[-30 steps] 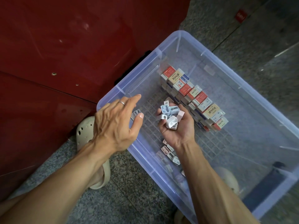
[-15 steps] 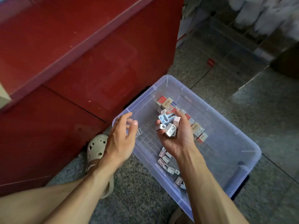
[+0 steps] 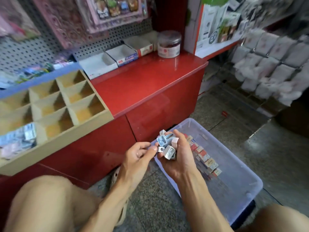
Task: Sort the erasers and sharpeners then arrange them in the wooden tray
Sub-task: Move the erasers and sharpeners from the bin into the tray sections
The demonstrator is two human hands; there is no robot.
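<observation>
Right hand (image 3: 179, 162) cupped around heap of sharpeners (image 3: 167, 146), fingers curled, holding them above clear bin (image 3: 247, 185). Left hand (image 3: 137, 158) pinches edge of heap, thumb and fingertips pressed together on one piece. Sharpeners likely light, hard plastic, smooth; loose pile may spill, so keep palm cupped beneath. Erasers (image 3: 203, 156) in row inside bin. Wooden tray (image 3: 93, 121) on red table (image 3: 150, 81); most compartments bare, lower-left one holds small packets, blurred.

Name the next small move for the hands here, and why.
Probably carry the sharpeners up to the wooden tray. The right hand already cups a full pile, the left hand steadies it, and most visible tray compartments look empty.
</observation>
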